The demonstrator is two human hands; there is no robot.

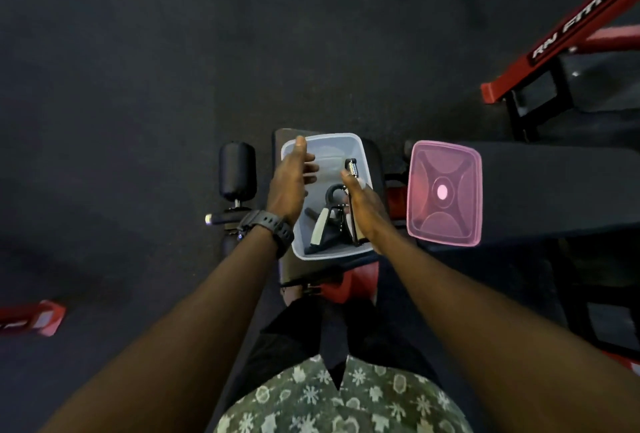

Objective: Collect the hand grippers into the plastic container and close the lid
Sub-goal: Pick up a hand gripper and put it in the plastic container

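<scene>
One black hand gripper with pale grey handles [327, 221] already lies in the clear rectangular plastic container [363, 162] on the black padded bench [554, 190], and the right hand [363, 206] grasps a second, spring-topped gripper [353, 169] over the container's right side, seemingly about to set it in. The left hand [291, 183] is released, fingers straight, at the container's left rim. The translucent pink lid [445, 192] lies just beside the container to the right, so closing remains
</scene>
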